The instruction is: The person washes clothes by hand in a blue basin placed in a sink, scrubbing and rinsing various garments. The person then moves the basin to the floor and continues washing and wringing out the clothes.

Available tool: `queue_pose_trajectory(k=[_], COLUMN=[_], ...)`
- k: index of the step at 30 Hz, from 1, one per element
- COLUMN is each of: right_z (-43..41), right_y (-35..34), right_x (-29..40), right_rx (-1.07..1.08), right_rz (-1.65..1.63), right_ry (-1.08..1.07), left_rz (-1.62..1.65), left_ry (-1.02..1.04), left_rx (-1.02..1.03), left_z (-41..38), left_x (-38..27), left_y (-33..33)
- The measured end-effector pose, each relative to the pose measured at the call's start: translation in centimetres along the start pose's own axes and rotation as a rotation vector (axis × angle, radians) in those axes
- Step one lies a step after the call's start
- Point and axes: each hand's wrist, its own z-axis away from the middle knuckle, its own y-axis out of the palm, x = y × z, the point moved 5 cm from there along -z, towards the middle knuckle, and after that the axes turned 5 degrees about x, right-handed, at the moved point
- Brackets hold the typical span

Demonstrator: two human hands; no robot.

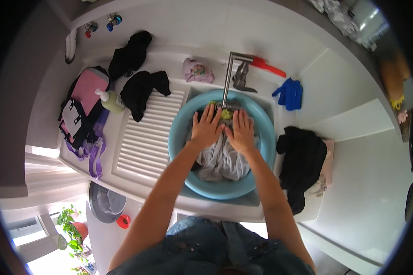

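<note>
A round light-blue plastic basin [223,194] sits in the laundry sink, with wet grey cloth [220,161] bunched inside. My left hand [206,128] lies flat over the far part of the cloth, its fingers spread. Beside it, my right hand [240,132] also rests palm down with the fingers apart. Both are beneath the end of the metal faucet [228,77]. Yellow-green fabric [227,114] shows between my fingertips near the spout, and darker fabric lies at the left. What is under my palms is hidden.
Left of the basin is a ribbed washboard [141,141] with black garments [143,91]. A pump bottle [110,101] and a pink-and-black backpack [89,89] stand farther left. A red-handled brush [268,67], blue cloth [290,93] and black garment [300,161] lie at right. A lilac cloth [198,71] is behind.
</note>
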Motion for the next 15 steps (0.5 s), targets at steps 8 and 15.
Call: queue_pose_trajectory(k=[8,15], right_z=[1.2,2.1], right_y=[1.9,6.4], right_x=[2.1,1.3], right_rx=[0.124,0.174], right_rz=[0.069,0.265], right_ry=[-0.042,0.045], left_rz=[-0.108,-0.08], left_ry=[-0.027,0.082], left_rx=[0.47,0.036], left_z=[1.5,1.9], left_x=[0.6,-0.3], left_y=[3.9,5.4])
